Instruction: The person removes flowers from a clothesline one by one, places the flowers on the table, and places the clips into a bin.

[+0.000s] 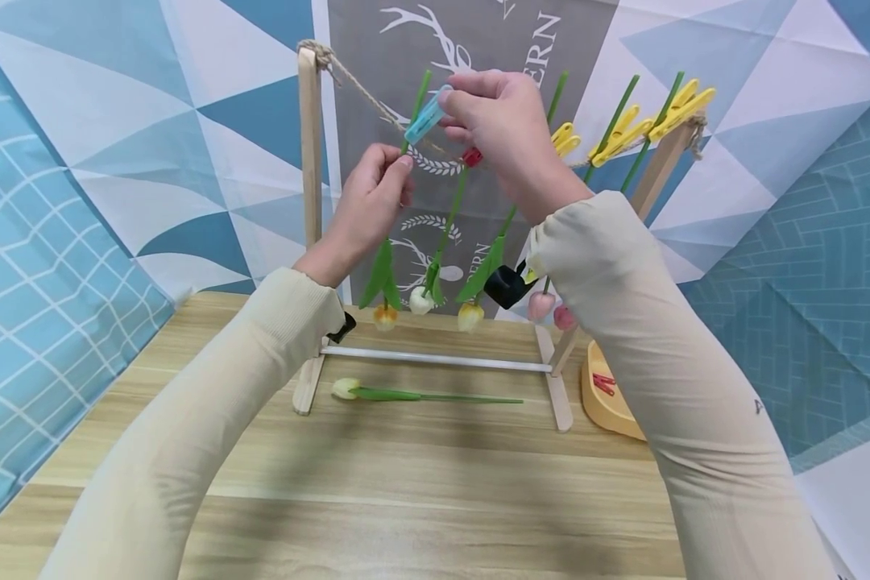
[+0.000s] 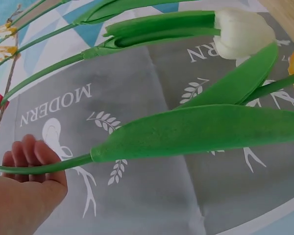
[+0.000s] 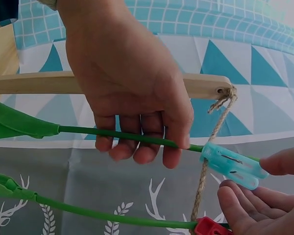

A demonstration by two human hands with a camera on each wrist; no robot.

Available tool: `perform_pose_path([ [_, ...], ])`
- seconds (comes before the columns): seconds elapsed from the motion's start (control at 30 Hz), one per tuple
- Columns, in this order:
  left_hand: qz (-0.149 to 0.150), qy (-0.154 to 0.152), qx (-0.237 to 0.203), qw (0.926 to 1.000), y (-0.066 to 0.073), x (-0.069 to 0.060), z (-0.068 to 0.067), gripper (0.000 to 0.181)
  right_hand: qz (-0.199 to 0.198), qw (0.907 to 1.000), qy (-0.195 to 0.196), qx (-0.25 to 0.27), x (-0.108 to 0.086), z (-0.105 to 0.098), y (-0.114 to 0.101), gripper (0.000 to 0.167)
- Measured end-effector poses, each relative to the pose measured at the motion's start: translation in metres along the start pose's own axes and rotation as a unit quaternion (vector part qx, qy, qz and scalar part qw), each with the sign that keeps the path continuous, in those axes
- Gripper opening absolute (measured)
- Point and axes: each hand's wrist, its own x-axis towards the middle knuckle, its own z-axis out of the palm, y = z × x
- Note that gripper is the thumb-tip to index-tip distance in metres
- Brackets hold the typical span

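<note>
Left post (image 1: pixel 309 145): upright wood, rope (image 3: pixel 200 188) knotted at its top. Pegging looks to be the step in hand, just along from here.
Left hand (image 1: pixel 373 193): fingers curled, grasping the stem of the orange tulip (image 1: pixel 384 266) below the rope.
Orange tulip: leftmost of the row, held up at the rope. Long axis near upright; bloom down, stem end up and leaning a little right.
Loose tulip (image 1: pixel 409 395): flat on the table (image 1: pixel 420 483), in front of the white bar (image 1: pixel 435 358). Bloom points left, stem right.
Blue peg (image 1: pixel 426 118): at rope and stem, handles aimed up and right. Firmness of its bite: cannot tell.
Next move: calls, I judge, for a steady stem, then an eased pinch once the peg has both rope and stem.
Right hand (image 1: pixel 503 121): thumb and fingers pinching the blue peg.
Farther right: white tulip (image 1: pixel 420 300), yellow tulip (image 1: pixel 470 316), two pink tulips (image 1: pixel 541 305), all blooms down; yellow pegs (image 1: pixel 621 137) on the rope.
</note>
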Motion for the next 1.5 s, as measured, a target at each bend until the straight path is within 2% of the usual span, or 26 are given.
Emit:
perform_pose_path([
  [0.17, -0.009, 0.006, -0.016, 0.9998, 0.003, 0.001, 0.001, 0.024, 0.002, 1.0, -0.005, -0.003, 0.001, 0.0, -0.001, 0.035],
  [0.37, -0.007, 0.015, -0.008, 0.9998, 0.003, 0.001, 0.002, 0.024, 0.009, 0.9999, -0.007, 0.002, 0.001, 0.0, -0.002, 0.036],
  [0.87, 0.01, 0.014, 0.014, 0.9998, 0.002, 0.003, 0.002, 0.026, 0.002, 0.9998, -0.001, -0.018, 0.001, -0.001, -0.001, 0.032],
  [1.23, 0.004, 0.009, 0.04, 0.9992, -0.001, -0.003, -0.002, 0.025, -0.028, 0.9969, 0.047, 0.057, -0.003, -0.005, 0.004, 0.023],
  [1.33, 0.001, 0.007, 0.046, 0.9989, -0.003, -0.005, -0.005, 0.025, -0.046, 0.995, 0.052, 0.072, -0.004, -0.007, 0.006, 0.024],
  [1.5, -0.001, 0.01, 0.053, 0.9986, -0.006, -0.009, -0.01, 0.026, -0.053, 0.9932, 0.051, 0.091, -0.004, -0.01, 0.01, 0.025],
])
